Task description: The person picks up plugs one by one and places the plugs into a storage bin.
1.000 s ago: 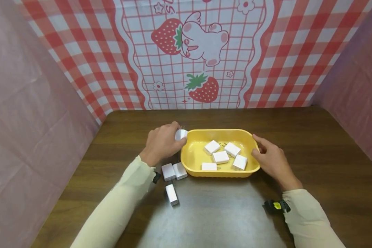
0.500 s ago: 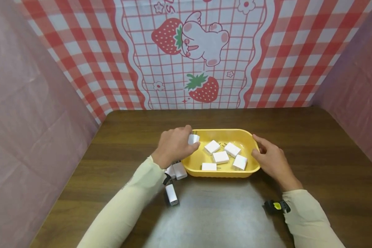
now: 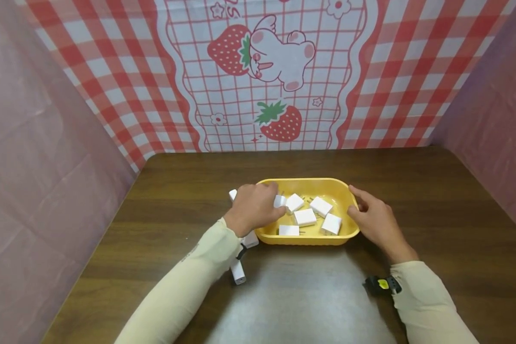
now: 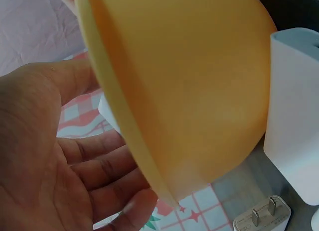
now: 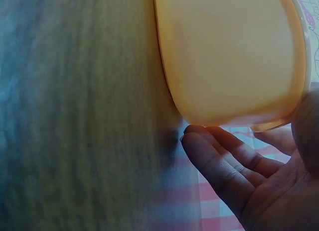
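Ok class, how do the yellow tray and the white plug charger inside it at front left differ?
The tray is yellow, the plug charger white. The tray is far larger than the plug charger. The tray is hollow and open-topped; the plug charger is a boxy block with prongs.

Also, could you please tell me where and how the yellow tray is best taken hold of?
I would take the yellow tray by the rim of its right short end, coming from the right, as the right hand does. The rim juts outward, giving thumb and fingers an edge to pinch, while the left hand holds a white charger inside the left end.
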`<state>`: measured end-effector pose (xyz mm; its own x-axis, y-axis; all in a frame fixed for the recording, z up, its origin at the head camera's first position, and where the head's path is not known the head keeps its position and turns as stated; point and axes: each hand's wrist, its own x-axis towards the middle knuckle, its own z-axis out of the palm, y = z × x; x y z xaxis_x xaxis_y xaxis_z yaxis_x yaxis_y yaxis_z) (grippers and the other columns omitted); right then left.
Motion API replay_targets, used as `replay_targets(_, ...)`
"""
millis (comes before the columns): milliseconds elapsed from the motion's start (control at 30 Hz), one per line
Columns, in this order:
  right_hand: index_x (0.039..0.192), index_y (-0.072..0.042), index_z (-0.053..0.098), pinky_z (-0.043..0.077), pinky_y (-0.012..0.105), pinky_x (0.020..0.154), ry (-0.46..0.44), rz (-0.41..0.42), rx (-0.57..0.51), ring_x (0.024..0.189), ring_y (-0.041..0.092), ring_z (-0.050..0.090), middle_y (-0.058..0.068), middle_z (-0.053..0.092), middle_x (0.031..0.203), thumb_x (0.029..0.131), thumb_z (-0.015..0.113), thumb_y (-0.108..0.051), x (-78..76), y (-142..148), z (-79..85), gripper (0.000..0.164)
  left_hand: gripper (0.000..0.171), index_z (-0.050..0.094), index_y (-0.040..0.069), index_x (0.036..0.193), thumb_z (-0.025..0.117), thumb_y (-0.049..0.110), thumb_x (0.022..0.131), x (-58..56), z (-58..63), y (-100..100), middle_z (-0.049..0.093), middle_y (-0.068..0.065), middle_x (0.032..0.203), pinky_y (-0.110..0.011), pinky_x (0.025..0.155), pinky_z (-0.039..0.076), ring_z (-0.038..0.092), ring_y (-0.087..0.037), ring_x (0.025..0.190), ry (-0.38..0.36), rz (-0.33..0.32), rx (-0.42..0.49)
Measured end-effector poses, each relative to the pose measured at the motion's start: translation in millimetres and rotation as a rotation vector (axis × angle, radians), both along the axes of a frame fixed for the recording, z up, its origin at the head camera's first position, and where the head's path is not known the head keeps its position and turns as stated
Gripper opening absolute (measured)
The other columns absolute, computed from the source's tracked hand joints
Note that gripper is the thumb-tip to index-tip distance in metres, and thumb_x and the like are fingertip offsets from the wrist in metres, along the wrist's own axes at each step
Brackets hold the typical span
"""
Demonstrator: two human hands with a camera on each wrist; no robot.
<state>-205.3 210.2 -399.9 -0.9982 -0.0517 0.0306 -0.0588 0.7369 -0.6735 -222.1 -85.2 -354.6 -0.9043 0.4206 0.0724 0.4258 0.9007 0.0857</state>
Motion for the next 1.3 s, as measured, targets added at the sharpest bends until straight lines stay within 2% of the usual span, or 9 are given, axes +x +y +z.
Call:
replay_targets(133, 0.155, -0.01, 0.038, 0.045, 0.035, 0.069, 0.004, 0.001, 0.004, 0.091, 0.03, 0.051, 0.02, 0.055, 0.115, 0.096, 0.052, -0.019, -0.3, 0, 0.0, 0.061, 0.036, 0.06, 0.015, 0.092, 0.065, 0.051, 0.091, -0.9, -1.4, 3, 0.049, 0.003, 0.058, -0.03, 0.046, 0.032, 0.043, -0.013, 0.05, -0.001, -0.007, -0.015)
replay_targets(433, 0.154, -0.009, 0.038, 0.046, 0.035, 0.069, 0.005, -0.001, 0.001, 0.091, 0.03, 0.051, 0.02, 0.055, 0.114, 0.096, 0.053, -0.019, -0.3, 0, -0.1, 0.061, 0.039, 0.063, 0.014, 0.109, 0.068, 0.048, 0.091, -2.7, -4.3, 6, 0.053, 0.002, 0.063, -0.032, 0.048, 0.036, 0.047, -0.015, 0.055, -0.028, -0.03, -0.058)
replay_targets(767, 0.155, -0.01, 0.037, 0.047, 0.033, 0.066, -0.007, -0.001, -0.003, 0.087, 0.029, 0.051, 0.018, 0.054, 0.105, 0.097, 0.053, -0.019, -0.1, -1, 0.7, 0.061, 0.024, 0.061, 0.016, 0.11, 0.067, 0.023, 0.087, -2.6, -8.1, 9, 0.058, 0.0, 0.077, -0.037, 0.052, 0.045, 0.054, -0.018, 0.067, -0.049, -0.122, -0.153)
replay_targets(900, 0.154, -0.009, 0.038, 0.047, 0.032, 0.064, 0.002, 0.001, -0.002, 0.085, 0.028, 0.051, 0.016, 0.053, 0.099, 0.097, 0.053, -0.019, -0.1, -1, 0.8, 0.06, 0.023, 0.061, 0.015, 0.111, 0.067, 0.018, 0.088, -1.5, -8.3, 10, 0.06, 0.0, 0.08, -0.037, 0.058, 0.047, 0.056, -0.019, 0.07, -0.068, -0.151, -0.136)
replay_targets(1033, 0.155, -0.01, 0.037, 0.047, 0.031, 0.064, -0.001, -0.002, -0.002, 0.086, 0.028, 0.051, 0.017, 0.054, 0.101, 0.097, 0.053, -0.019, -0.3, -2, 1.0, 0.061, 0.025, 0.063, 0.014, 0.111, 0.068, 0.013, 0.087, -1.8, -10.8, 11, 0.062, 0.0, 0.085, -0.036, 0.062, 0.049, 0.057, -0.018, 0.072, -0.091, -0.171, -0.13)
replay_targets(1167, 0.155, -0.01, 0.037, 0.048, 0.031, 0.065, -0.008, -0.006, -0.006, 0.087, 0.028, 0.051, 0.017, 0.055, 0.104, 0.097, 0.053, -0.02, 0.2, -2, 1.0, 0.061, 0.029, 0.065, 0.015, 0.111, 0.066, 0.008, 0.083, -1.4, -11.6, 11, 0.064, 0.0, 0.087, -0.036, 0.061, 0.049, 0.058, -0.018, 0.073, -0.102, -0.18, -0.14)
replay_targets(1300, 0.155, -0.01, 0.036, 0.048, 0.031, 0.065, -0.014, -0.009, -0.008, 0.089, 0.029, 0.051, 0.018, 0.055, 0.107, 0.097, 0.053, -0.02, 1.3, -2, 1.2, 0.061, 0.031, 0.068, 0.016, 0.114, 0.067, 0.011, 0.083, 0.7, -7.8, 8, 0.065, 0.0, 0.09, -0.036, 0.061, 0.048, 0.056, -0.017, 0.075, -0.097, -0.177, -0.14)
